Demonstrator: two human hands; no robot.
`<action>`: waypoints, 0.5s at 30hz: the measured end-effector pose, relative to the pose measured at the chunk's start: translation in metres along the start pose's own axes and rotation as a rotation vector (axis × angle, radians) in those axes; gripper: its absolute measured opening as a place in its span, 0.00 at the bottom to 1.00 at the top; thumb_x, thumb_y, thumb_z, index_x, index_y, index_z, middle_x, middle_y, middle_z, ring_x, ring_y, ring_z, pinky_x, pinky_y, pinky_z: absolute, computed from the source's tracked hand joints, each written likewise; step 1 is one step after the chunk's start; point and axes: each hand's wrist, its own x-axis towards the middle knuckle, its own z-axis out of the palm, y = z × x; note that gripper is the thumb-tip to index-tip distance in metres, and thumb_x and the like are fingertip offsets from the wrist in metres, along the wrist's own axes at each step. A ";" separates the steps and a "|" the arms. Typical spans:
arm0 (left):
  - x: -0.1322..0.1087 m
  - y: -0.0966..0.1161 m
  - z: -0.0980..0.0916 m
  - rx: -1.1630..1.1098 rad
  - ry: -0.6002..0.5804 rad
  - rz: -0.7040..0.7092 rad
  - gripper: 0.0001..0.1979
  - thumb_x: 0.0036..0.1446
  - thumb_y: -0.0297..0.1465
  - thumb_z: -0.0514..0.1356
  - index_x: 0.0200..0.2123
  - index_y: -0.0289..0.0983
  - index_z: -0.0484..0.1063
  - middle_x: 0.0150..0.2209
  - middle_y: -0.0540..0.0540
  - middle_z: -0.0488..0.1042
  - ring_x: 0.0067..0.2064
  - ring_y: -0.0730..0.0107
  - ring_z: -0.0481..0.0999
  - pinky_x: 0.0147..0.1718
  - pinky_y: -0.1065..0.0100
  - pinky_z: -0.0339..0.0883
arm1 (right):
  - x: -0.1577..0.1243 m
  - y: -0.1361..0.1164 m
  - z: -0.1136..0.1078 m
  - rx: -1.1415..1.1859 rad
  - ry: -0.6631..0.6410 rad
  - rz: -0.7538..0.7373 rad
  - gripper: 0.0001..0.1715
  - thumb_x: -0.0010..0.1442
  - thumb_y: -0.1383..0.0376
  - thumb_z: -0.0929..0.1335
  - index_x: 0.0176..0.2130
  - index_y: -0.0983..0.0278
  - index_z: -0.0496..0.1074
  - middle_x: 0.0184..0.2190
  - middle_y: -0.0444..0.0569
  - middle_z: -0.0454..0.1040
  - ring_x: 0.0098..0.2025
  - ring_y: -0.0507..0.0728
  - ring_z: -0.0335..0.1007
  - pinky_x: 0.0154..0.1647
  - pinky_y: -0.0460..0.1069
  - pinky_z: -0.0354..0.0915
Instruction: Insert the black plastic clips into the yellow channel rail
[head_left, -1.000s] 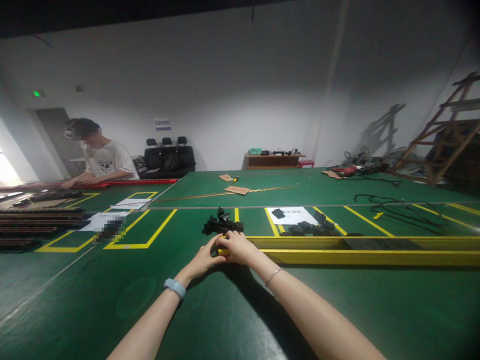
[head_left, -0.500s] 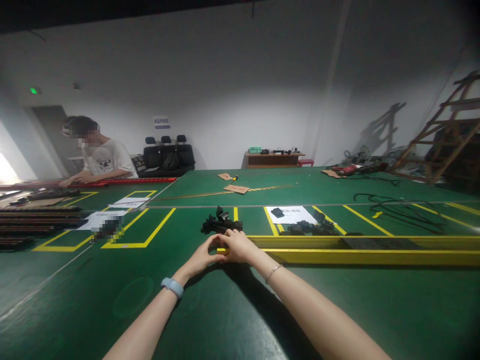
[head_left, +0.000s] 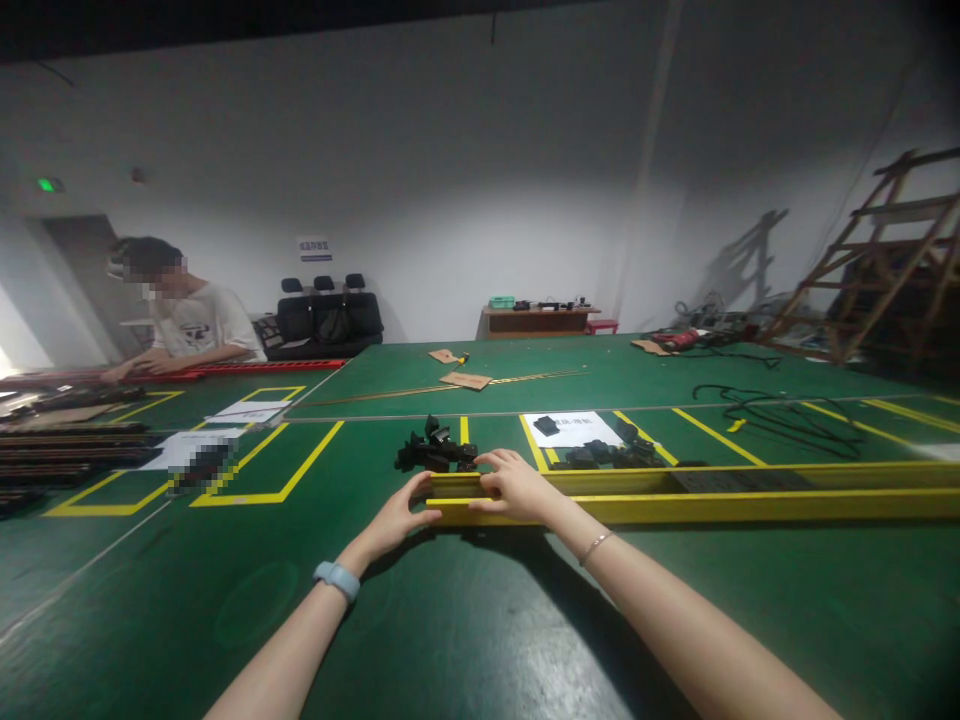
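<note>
A long yellow channel rail (head_left: 750, 508) lies across the green table, its open trough facing up. My left hand (head_left: 394, 515) is at the rail's left end, thumb at the near wall and fingers at the far wall. A little further right, my right hand (head_left: 517, 487) straddles the rail, thumb at the near wall and fingers curled over the trough. Whether a small part is under the right fingers is hidden. Just behind my hands sits a pile of black parts (head_left: 431, 450). Inside the trough, farther right, lies a dark flat piece (head_left: 750, 481).
More black parts (head_left: 600, 455) lie by a white paper sign (head_left: 577, 429) behind the rail. Black cables (head_left: 780, 415) spread at the right. Dark bars (head_left: 75, 447) and a co-worker (head_left: 199, 325) are at the left. Cardboard pieces (head_left: 466, 381) lie farther back.
My right hand has moved right along the rail, away from my left hand, uncovering the trough near the end. My left hand stays at the rail's end. The view has shifted slightly.
</note>
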 end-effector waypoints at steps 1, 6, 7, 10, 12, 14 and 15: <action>0.000 0.000 -0.001 0.022 0.002 -0.002 0.37 0.46 0.37 0.69 0.58 0.37 0.61 0.60 0.36 0.64 0.61 0.52 0.63 0.61 0.52 0.53 | -0.010 0.007 -0.005 0.005 0.005 0.016 0.26 0.58 0.44 0.65 0.25 0.62 0.73 0.51 0.51 0.69 0.54 0.62 0.60 0.55 0.58 0.56; 0.000 0.001 -0.003 0.081 0.006 -0.014 0.38 0.46 0.38 0.68 0.60 0.37 0.60 0.60 0.36 0.64 0.61 0.52 0.63 0.61 0.53 0.54 | -0.060 0.040 -0.028 -0.026 0.048 0.082 0.24 0.63 0.50 0.62 0.27 0.61 0.75 0.52 0.51 0.69 0.55 0.62 0.59 0.56 0.59 0.56; 0.000 0.002 -0.003 0.087 0.006 -0.016 0.38 0.46 0.38 0.68 0.60 0.37 0.60 0.61 0.36 0.64 0.61 0.53 0.63 0.61 0.53 0.54 | -0.070 0.047 -0.032 -0.042 0.056 0.098 0.23 0.64 0.51 0.61 0.29 0.61 0.76 0.51 0.51 0.69 0.56 0.62 0.58 0.57 0.60 0.55; 0.000 0.001 -0.004 0.098 0.007 -0.021 0.38 0.46 0.38 0.68 0.60 0.37 0.60 0.61 0.36 0.64 0.62 0.53 0.63 0.61 0.53 0.54 | -0.098 0.069 -0.044 -0.106 0.059 0.143 0.21 0.65 0.53 0.60 0.33 0.59 0.78 0.52 0.51 0.69 0.56 0.63 0.58 0.57 0.61 0.55; 0.000 -0.001 -0.004 0.102 0.008 -0.020 0.39 0.46 0.39 0.68 0.60 0.37 0.60 0.61 0.36 0.64 0.61 0.53 0.63 0.61 0.54 0.54 | -0.117 0.086 -0.051 -0.141 0.067 0.178 0.21 0.64 0.53 0.60 0.33 0.58 0.78 0.52 0.50 0.69 0.56 0.63 0.59 0.57 0.61 0.55; 0.001 -0.003 -0.004 0.111 0.010 -0.016 0.39 0.47 0.39 0.67 0.61 0.36 0.59 0.61 0.36 0.63 0.61 0.54 0.64 0.61 0.54 0.54 | -0.138 0.104 -0.057 -0.167 0.085 0.222 0.21 0.64 0.54 0.61 0.32 0.57 0.79 0.52 0.50 0.69 0.56 0.64 0.60 0.57 0.62 0.55; 0.001 -0.004 -0.005 0.117 0.008 -0.013 0.39 0.47 0.39 0.67 0.61 0.36 0.59 0.61 0.36 0.63 0.61 0.54 0.64 0.61 0.55 0.55 | -0.148 0.113 -0.059 -0.182 0.095 0.249 0.21 0.63 0.53 0.61 0.31 0.57 0.79 0.53 0.50 0.69 0.56 0.64 0.60 0.57 0.62 0.55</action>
